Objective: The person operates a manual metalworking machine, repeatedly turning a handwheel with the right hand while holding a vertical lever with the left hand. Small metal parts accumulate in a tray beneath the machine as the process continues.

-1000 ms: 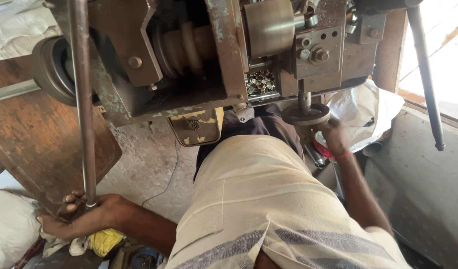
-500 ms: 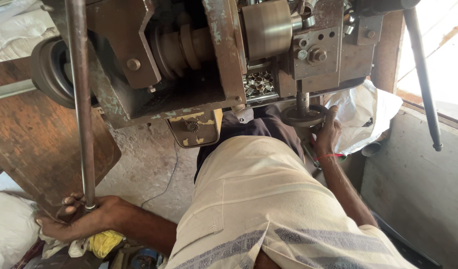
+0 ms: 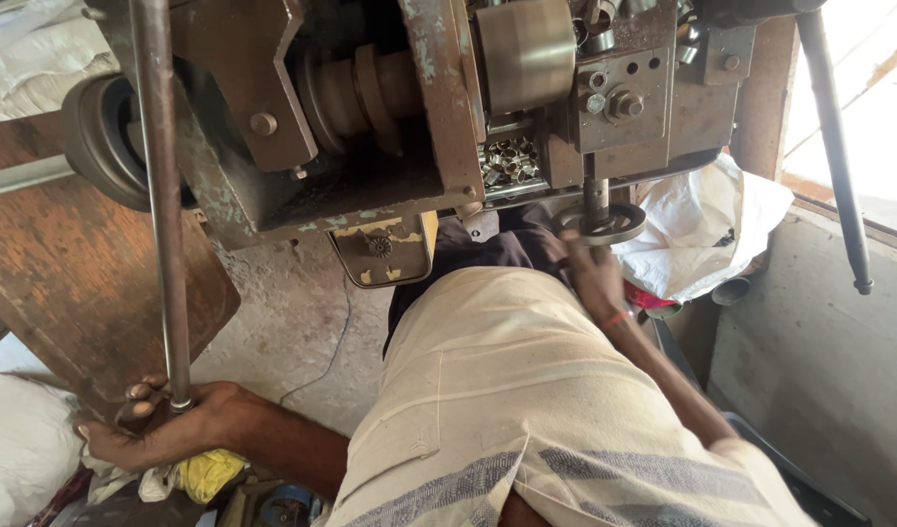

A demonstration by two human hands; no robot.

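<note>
My left hand (image 3: 161,422) grips the lower end of a long steel rod (image 3: 159,195) that runs up into a worn metal lathe-like machine (image 3: 400,107). My right hand (image 3: 590,278) rests on a small round handwheel (image 3: 600,222) under the machine's right side, fingers on its rim. A tray of small shiny metal pieces (image 3: 510,159) sits inside the machine just above the handwheel. My pale shirt fills the lower middle of the view.
A rusty brown metal plate (image 3: 68,283) leans at the left. A white plastic bag (image 3: 702,229) lies right of the handwheel. A dark lever with a knob (image 3: 839,156) hangs at the right. Yellow cloth (image 3: 204,473) lies below my left hand. Concrete floor (image 3: 292,322) shows underneath.
My right hand has moved from the right side of the handwheel to its near left rim. The left hand keeps its hold on the rod.
</note>
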